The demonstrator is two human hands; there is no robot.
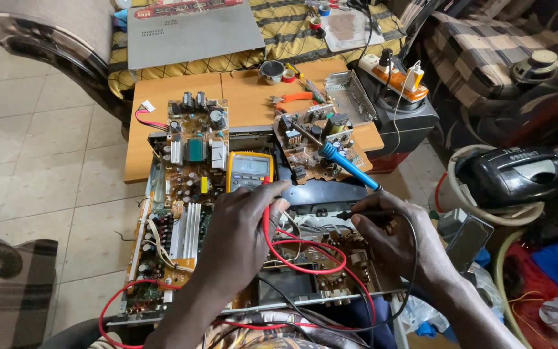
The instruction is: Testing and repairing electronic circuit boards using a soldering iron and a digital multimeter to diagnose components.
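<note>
My left hand (240, 236) hovers over an opened electronic chassis and holds the red test lead (292, 262), which loops down toward my lap. My right hand (398, 239) pinches the black probe (356, 213), its tip pointing left at a small brown circuit board (318, 258) inside the chassis. A yellow multimeter (250, 170) lies just beyond my left fingers. A large brown circuit board (185, 194) with heat sinks and capacitors fills the chassis' left side. A blue-handled soldering iron (347, 165) rests across another board (314, 142) above my right hand.
The wooden table (175, 87) carries orange pliers (289, 99), tape rolls (272, 70) and a metal bracket (350, 94). A grey metal cover (188, 32) lies on the striped couch behind. A power strip (395, 74) and a black radio (518, 174) stand to the right. Tiled floor lies left.
</note>
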